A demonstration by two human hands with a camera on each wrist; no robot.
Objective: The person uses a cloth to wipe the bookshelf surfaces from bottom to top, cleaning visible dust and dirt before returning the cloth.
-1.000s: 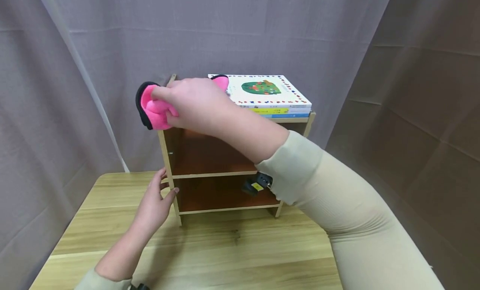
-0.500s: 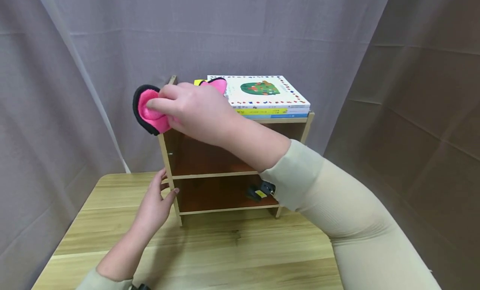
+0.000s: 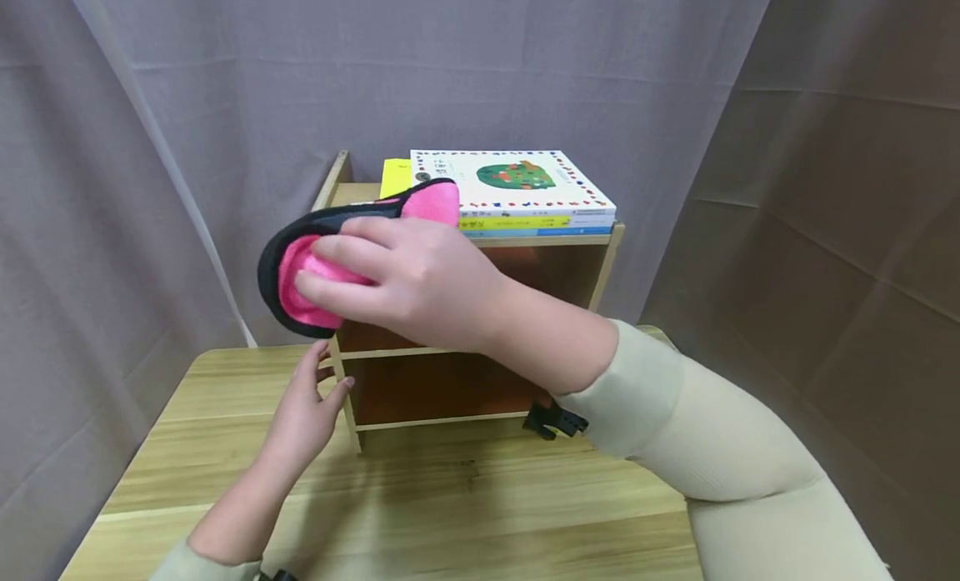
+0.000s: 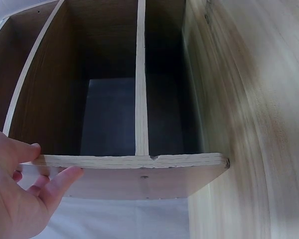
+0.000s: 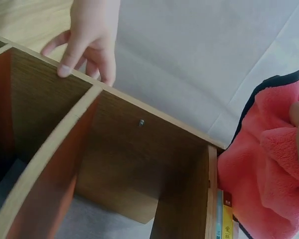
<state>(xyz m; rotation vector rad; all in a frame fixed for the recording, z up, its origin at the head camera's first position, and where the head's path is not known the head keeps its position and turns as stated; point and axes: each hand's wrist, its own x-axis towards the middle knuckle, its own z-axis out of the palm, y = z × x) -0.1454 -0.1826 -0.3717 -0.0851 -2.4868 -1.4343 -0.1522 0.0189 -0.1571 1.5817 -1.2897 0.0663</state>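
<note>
A pink cloth with black edging is bunched under my right hand, whose fingers grip it at the upper left front of a small wooden shelf unit. In the right wrist view the fluffy pink cloth hangs at the shelf's top end, beside the books. My left hand holds the shelf's left side panel lower down. Its thumb lies at the front edge and its fingers at the outer face, as the left wrist view of the hand also shows.
Several picture books lie stacked on the shelf's top, with a yellow one jutting out at the left. The unit stands on a wooden table. Grey curtains hang behind and at the sides.
My right hand has come down and toward me with the cloth, showing more of its dark edge and the shelf's top left. The left hand keeps its place on the side panel.
</note>
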